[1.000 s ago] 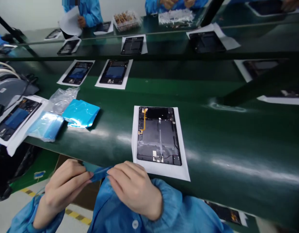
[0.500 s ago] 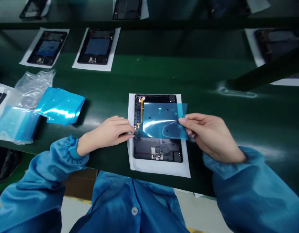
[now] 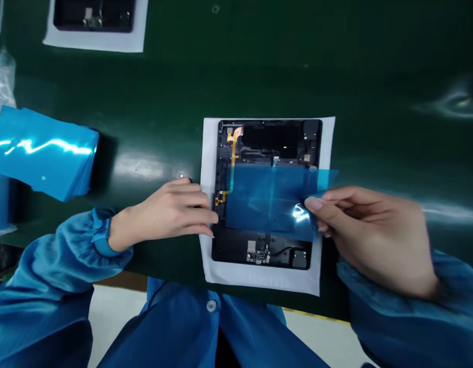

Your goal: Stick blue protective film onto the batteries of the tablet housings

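An opened tablet housing (image 3: 230, 248), black with circuit parts and an orange flex cable (image 3: 233, 158), lies on a white sheet (image 3: 259, 276) in front of me. Across its middle spreads a translucent blue film (image 3: 255, 199). My right hand (image 3: 378, 232) pinches the film's right side between thumb and fingers. At the housing's left edge is my left hand (image 3: 167, 212), its fingers bent and a little apart from the thumb, with nothing visible in them. The fingertips are close to the film's left edge but not on it.
A stack of blue films (image 3: 44, 151) lies on the green table (image 3: 159, 92) at the left, beside a clear plastic bag (image 3: 2, 82). Another tablet housing (image 3: 113, 13) rests on its white sheet (image 3: 94, 41) at the upper left.
The view has tilted down and come nearer the tablet. The film now sits lower on the housing, uncovering its upper part. My right hand still pinches it.
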`<state>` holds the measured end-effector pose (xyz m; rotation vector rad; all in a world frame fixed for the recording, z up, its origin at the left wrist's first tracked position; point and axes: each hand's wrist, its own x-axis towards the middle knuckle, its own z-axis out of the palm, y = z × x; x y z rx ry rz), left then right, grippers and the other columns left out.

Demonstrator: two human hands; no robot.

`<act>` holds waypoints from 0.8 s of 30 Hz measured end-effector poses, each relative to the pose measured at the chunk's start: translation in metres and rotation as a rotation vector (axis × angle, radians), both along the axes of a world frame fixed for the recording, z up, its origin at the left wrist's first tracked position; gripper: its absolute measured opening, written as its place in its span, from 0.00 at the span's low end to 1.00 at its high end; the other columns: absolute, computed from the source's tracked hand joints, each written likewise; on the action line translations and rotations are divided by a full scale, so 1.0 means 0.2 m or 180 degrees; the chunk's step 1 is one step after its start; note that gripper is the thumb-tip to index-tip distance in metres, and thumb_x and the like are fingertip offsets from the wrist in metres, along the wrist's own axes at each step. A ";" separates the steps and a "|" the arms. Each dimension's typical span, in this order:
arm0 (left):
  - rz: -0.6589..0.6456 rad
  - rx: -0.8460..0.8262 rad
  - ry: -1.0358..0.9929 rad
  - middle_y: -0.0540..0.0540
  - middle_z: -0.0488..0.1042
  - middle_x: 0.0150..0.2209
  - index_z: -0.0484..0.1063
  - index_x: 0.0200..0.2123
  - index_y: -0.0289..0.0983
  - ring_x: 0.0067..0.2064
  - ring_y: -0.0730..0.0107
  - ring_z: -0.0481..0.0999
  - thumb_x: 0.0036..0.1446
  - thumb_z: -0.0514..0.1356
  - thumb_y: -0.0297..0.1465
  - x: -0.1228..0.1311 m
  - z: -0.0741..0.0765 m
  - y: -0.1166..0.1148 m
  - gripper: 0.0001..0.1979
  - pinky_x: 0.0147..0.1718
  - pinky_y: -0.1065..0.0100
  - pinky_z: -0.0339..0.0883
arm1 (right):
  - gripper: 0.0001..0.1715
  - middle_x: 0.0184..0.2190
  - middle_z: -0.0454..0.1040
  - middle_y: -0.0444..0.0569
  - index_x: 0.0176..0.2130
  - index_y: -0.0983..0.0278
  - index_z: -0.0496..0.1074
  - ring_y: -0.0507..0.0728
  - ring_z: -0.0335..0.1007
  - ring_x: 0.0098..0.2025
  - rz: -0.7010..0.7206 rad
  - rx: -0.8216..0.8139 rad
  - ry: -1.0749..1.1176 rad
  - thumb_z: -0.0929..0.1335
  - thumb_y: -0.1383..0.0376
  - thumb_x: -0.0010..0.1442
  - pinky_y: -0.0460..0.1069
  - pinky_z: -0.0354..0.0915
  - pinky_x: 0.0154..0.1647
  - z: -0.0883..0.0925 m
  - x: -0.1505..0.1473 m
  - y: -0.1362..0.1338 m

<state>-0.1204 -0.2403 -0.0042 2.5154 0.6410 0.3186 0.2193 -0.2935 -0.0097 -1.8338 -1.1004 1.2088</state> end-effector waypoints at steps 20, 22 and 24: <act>-0.0202 0.0212 -0.0084 0.49 0.82 0.38 0.80 0.47 0.42 0.37 0.67 0.77 0.75 0.61 0.43 0.01 0.03 0.01 0.13 0.35 0.61 0.64 | 0.15 0.21 0.76 0.42 0.35 0.60 0.83 0.49 0.69 0.19 0.0206 0.0309 -0.0076 0.82 0.53 0.57 0.44 0.69 0.21 0.02 0.00 0.00; -0.0256 0.0275 0.0238 0.49 0.83 0.40 0.82 0.48 0.46 0.38 0.65 0.78 0.76 0.59 0.44 0.01 0.03 0.01 0.13 0.36 0.60 0.65 | 0.15 0.21 0.76 0.42 0.34 0.60 0.83 0.49 0.69 0.19 0.0206 0.0312 -0.0078 0.82 0.53 0.57 0.44 0.69 0.21 0.02 -0.01 0.00; -0.0342 0.0286 0.0741 0.49 0.83 0.42 0.83 0.50 0.53 0.41 0.63 0.79 0.77 0.57 0.44 0.01 0.04 0.01 0.13 0.37 0.58 0.68 | 0.15 0.21 0.76 0.42 0.34 0.60 0.83 0.50 0.69 0.19 0.0238 0.0316 -0.0092 0.82 0.53 0.56 0.44 0.69 0.21 0.03 -0.01 0.01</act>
